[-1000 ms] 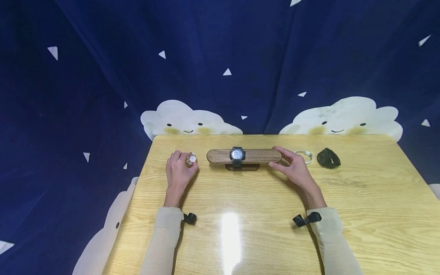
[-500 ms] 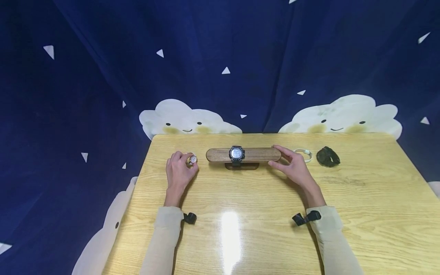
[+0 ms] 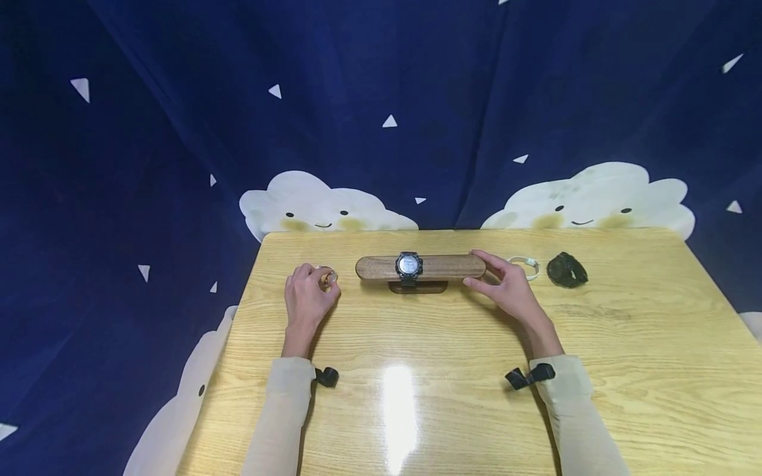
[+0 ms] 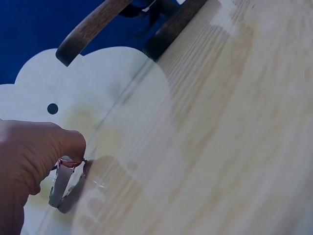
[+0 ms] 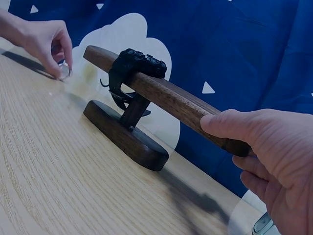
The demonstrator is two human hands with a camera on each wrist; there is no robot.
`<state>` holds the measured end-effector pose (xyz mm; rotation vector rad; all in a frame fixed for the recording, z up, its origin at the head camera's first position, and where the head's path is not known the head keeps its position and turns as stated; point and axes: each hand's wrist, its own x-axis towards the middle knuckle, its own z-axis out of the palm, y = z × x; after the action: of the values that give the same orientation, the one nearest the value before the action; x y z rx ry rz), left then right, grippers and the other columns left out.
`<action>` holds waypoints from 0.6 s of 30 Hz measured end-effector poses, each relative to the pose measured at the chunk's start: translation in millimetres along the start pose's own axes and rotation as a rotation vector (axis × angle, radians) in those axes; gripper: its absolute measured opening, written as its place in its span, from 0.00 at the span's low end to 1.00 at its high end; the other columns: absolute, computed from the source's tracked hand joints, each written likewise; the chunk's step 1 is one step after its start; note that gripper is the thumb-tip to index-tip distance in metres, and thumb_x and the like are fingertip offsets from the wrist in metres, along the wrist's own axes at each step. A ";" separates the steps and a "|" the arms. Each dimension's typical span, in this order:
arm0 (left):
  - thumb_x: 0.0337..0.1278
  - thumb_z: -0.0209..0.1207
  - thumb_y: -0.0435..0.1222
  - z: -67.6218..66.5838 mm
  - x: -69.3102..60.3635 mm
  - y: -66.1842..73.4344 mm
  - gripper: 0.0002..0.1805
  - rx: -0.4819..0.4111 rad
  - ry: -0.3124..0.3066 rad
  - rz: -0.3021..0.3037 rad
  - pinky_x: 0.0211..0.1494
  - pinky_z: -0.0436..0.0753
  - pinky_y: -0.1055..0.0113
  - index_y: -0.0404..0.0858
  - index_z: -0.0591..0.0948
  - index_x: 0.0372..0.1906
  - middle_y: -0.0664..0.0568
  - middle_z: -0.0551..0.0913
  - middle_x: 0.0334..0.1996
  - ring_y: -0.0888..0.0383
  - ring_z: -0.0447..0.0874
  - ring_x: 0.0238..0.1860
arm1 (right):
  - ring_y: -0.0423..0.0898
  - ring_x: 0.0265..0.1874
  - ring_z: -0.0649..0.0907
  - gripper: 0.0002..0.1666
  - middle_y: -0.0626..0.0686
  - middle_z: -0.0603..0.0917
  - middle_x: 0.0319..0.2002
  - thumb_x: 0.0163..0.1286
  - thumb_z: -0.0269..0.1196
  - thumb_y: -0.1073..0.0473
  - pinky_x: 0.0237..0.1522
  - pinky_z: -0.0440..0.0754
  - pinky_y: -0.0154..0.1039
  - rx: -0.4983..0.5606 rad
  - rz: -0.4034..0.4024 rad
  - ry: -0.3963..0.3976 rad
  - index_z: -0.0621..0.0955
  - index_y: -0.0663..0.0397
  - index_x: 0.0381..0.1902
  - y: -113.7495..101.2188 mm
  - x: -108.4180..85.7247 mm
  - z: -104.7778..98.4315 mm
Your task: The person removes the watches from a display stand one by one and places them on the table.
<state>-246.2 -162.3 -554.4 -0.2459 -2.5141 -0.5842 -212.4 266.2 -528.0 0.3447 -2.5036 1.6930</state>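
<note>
My left hand point(image 3: 308, 295) pinches a small wristwatch point(image 3: 331, 277) between thumb and fingers at the table's left side. In the left wrist view its pale band point(image 4: 60, 185) hangs below the fingers, near or on the tabletop; the dial is mostly hidden. A dark wooden T-shaped watch stand point(image 3: 450, 266) stands upright to the right of that hand. Around the stand's bar sits a black chunky wristwatch point(image 3: 408, 266), its strap ends loose under the bar in the right wrist view. My right hand point(image 3: 513, 291) grips the bar's right end, thumb point(image 5: 230, 122) in front, fingers curled beneath.
A white band point(image 3: 532, 264), looped, lies right of the stand, just beyond my right hand. Farther right lies another black watch point(image 3: 565, 270). The light wooden table point(image 3: 464, 410) ends at the back against a dark blue curtain point(image 3: 333, 79) printed with clouds.
The small wristwatch has turned in my left fingers, so less of its dial faces up. The left hand has shifted slightly left. My right hand keeps its grip on the stand.
</note>
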 end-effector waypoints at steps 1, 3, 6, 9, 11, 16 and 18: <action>0.51 0.70 0.35 -0.2 0.0 -0.3 0.09 -0.005 0.003 0.000 0.34 0.74 0.57 0.41 0.93 0.40 0.48 0.82 0.30 0.49 0.79 0.33 | 0.59 0.72 0.74 0.39 0.60 0.77 0.70 0.66 0.76 0.61 0.72 0.73 0.53 0.000 -0.002 0.001 0.76 0.55 0.73 0.0 0.1 0.0; 0.50 0.71 0.35 -0.5 0.1 -0.4 0.10 -0.011 0.003 -0.002 0.34 0.74 0.57 0.40 0.93 0.40 0.48 0.82 0.30 0.49 0.79 0.32 | 0.59 0.72 0.74 0.39 0.60 0.77 0.70 0.66 0.76 0.61 0.72 0.73 0.52 -0.004 -0.002 0.002 0.76 0.55 0.73 0.3 0.1 -0.1; 0.50 0.72 0.35 -0.8 0.4 0.1 0.11 -0.016 -0.012 -0.013 0.35 0.74 0.57 0.40 0.92 0.41 0.48 0.82 0.32 0.49 0.79 0.33 | 0.58 0.72 0.74 0.39 0.60 0.77 0.71 0.66 0.76 0.61 0.73 0.72 0.52 -0.008 0.002 0.001 0.76 0.55 0.73 0.0 -0.1 -0.3; 0.49 0.73 0.36 -1.6 1.3 2.2 0.15 -0.023 -0.035 -0.031 0.36 0.76 0.56 0.40 0.92 0.44 0.47 0.83 0.33 0.48 0.80 0.35 | 0.58 0.72 0.74 0.39 0.60 0.77 0.71 0.66 0.76 0.60 0.73 0.72 0.53 -0.009 0.006 0.001 0.76 0.55 0.73 -0.1 -0.4 -0.4; 0.49 0.73 0.38 -2.6 2.4 4.2 0.17 -0.033 -0.053 -0.046 0.38 0.77 0.56 0.39 0.91 0.47 0.47 0.83 0.35 0.48 0.80 0.37 | 0.58 0.72 0.74 0.39 0.60 0.77 0.70 0.66 0.76 0.60 0.73 0.72 0.52 -0.005 0.005 0.002 0.76 0.56 0.73 -0.5 -0.4 -0.3; 0.50 0.73 0.38 -5.8 4.9 9.4 0.21 -0.083 -0.066 -0.079 0.40 0.78 0.54 0.38 0.90 0.51 0.45 0.83 0.34 0.48 0.79 0.36 | 0.58 0.71 0.75 0.38 0.61 0.78 0.69 0.66 0.76 0.60 0.72 0.74 0.48 -0.004 -0.006 0.009 0.76 0.57 0.72 -1.6 -0.2 0.2; 0.50 0.72 0.36 -6.8 5.6 11.0 0.22 -0.131 -0.061 -0.109 0.41 0.80 0.55 0.38 0.89 0.54 0.44 0.82 0.34 0.48 0.78 0.35 | 0.58 0.71 0.75 0.38 0.61 0.78 0.69 0.66 0.76 0.60 0.72 0.74 0.46 -0.006 -0.011 0.009 0.76 0.57 0.72 -2.5 0.0 0.5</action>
<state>-244.5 -155.3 -542.3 -0.1775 -2.5633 -0.7980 -211.8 264.8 -525.9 0.3482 -2.4952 1.6793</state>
